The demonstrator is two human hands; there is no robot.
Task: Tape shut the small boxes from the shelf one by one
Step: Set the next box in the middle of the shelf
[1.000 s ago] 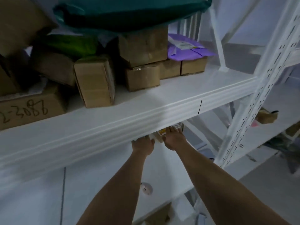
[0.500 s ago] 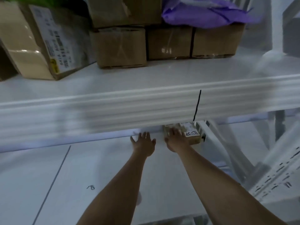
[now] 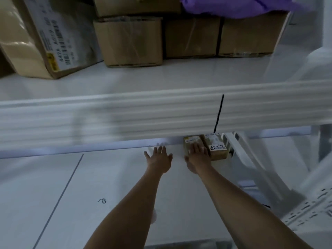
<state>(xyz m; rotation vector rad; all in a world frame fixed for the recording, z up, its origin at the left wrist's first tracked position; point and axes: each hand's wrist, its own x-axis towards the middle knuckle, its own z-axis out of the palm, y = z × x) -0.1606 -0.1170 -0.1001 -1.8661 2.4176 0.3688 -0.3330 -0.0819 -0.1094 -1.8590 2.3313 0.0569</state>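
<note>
Two small boxes [image 3: 206, 147] are sitting side by side at the back of the lower shelf [image 3: 111, 177], tucked under the upper shelf's beam [image 3: 125, 119]. The right hand [image 3: 198, 155] is lying flat-fingered on the left one, seemingly to draw it out. The left hand [image 3: 159, 159], at its nine o'clock, is spreading empty on the shelf.

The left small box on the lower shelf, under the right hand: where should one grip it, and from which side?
Grip the left box across its two side faces, coming from the front. Its back sits under the upper shelf, and the labelled box seems to touch its right side, so slide it forward first. The right hand lies on top; the left hand is free.
</note>
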